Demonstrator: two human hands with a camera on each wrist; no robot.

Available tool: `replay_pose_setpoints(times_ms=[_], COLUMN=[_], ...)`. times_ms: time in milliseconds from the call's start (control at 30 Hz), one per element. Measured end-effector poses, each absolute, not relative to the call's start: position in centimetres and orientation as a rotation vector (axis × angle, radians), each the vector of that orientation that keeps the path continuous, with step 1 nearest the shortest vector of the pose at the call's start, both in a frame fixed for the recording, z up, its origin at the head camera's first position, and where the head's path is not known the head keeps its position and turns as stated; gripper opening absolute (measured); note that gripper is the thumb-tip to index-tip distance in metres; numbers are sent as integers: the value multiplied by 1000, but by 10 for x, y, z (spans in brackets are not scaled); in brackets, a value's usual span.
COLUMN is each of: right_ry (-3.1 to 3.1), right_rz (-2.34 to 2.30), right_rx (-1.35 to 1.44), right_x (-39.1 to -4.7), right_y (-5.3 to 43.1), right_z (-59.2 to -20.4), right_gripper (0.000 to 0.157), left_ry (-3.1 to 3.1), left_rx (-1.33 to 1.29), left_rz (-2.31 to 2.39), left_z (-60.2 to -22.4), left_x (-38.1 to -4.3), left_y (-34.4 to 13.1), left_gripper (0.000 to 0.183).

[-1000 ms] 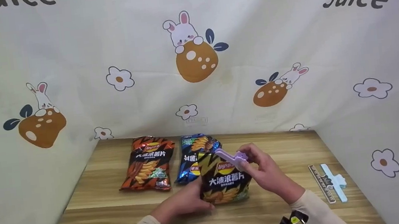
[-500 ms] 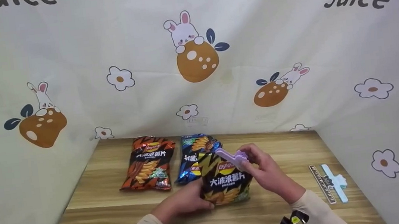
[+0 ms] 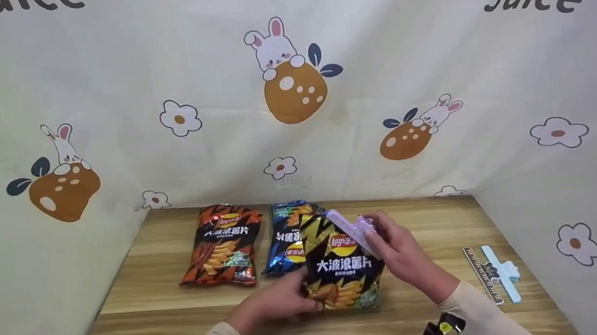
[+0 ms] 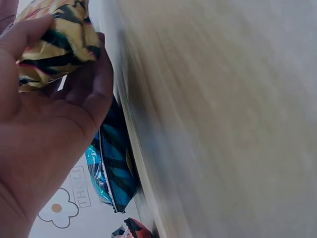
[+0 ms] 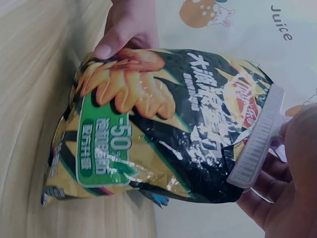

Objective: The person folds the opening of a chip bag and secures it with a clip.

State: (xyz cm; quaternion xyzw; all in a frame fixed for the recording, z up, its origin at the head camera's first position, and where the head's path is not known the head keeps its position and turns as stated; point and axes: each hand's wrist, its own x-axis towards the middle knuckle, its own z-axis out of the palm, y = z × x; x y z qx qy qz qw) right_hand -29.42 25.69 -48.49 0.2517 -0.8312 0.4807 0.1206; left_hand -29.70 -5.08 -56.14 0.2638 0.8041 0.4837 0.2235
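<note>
A black and gold chip bag (image 3: 344,274) stands upright in the head view, with the front facing me. My left hand (image 3: 280,300) grips its lower left side, thumb in front and fingers behind. A light purple bag clip (image 3: 351,228) lies slantwise across the bag's top right corner. My right hand (image 3: 404,248) pinches this clip by its handle. In the right wrist view, the clip's ridged bar (image 5: 257,139) spans the top end of the bag. The left wrist view shows the left thumb and fingers around the bag's gold lower end (image 4: 62,47).
Behind the held bag lies a blue chip bag (image 3: 285,247), partly covered by it. An orange chip bag (image 3: 223,246) lies further left. Two more clips, one dark-patterned (image 3: 482,276) and one light blue (image 3: 502,273), lie at the right of the wooden table (image 3: 154,330). Printed curtains enclose the back and sides.
The black and gold bag has shifted slightly right and turned its front up more toward the head camera. The purple clip at its top corner has tilted more steeply, with the right hand following.
</note>
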Motion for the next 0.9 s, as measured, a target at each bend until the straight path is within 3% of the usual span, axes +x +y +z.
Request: replay_pose_setpoints(times_ms=[367,567,900], right_ry=[-2457,-2446,-2437], right_rz=[1461,1482,1491], right_rx=[612,547,502], right_x=[-302,-309,-321], right_y=[266,272,281], right_z=[-467,-462,-444], right_gripper=[29,29,27], left_ry=[2153,2251,2349], left_rx=[794,692,664], left_rz=[1518,1492,1515], left_z=[-557,-551,-537], left_x=[-287,-279,-274], left_y=[-41,-32,-13], left_gripper=[115,133,142])
